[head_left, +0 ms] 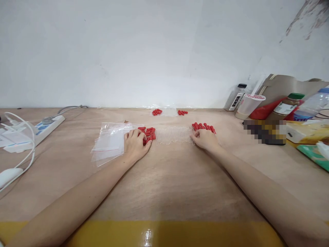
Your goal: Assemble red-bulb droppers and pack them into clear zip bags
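Observation:
A loose pile of small red rubber bulbs (150, 132) lies left of a row of thin clear tubes (173, 135), set side by side on the table. My left hand (136, 144) rests at the pile's near left edge, fingers bent and thumb closed in around a red bulb, partly hidden. At the row's right end, my right hand (205, 139) has its thumb and forefinger pinched on a clear tube. Just beyond that hand, several red bulbs (203, 126) lie in a slanting row; the hand hides their near side.
Clear zip bags (110, 140) lie beside my left hand. A flat clear bag (169, 112) with red bulbs at both sides is near the wall. A power strip (48, 128) with cables stands left. A cup (249, 105), bottles (288, 106) and a tissue pack (305, 132) are right.

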The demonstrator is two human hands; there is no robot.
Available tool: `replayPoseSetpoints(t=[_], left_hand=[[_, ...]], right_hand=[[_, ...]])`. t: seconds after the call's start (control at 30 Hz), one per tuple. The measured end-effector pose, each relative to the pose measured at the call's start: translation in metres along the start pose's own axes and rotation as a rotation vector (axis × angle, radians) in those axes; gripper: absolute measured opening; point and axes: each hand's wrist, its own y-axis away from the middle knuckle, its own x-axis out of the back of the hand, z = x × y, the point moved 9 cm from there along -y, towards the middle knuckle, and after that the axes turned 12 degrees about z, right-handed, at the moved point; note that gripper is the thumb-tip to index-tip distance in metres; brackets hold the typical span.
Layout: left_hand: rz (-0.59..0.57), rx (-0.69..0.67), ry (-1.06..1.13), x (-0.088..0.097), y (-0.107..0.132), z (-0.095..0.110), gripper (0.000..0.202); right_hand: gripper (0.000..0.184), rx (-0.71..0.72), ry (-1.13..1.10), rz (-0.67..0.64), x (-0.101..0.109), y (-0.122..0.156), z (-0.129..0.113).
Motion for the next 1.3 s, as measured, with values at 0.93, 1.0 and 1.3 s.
replayPoseSetpoints(t=[0.93,1.0,1.3], left_hand=[[-0.102,0.049,0.561,0.003,0.011,0.032,0.015],[-0.153,0.055,0.648,-0.001,0.015,0.041,0.019],[-0.181,0.084,0.73,-0.009,0.013,0.039,0.018]], right_hand=[[0.015,0.373,-0.662,0.244,0.02,0.03,-0.055],[0.02,0.477,-0.708,0.238,0.02,0.043,-0.066],[0.02,0.658,-0.731,0.154,0.019,0.065,-0.088]])
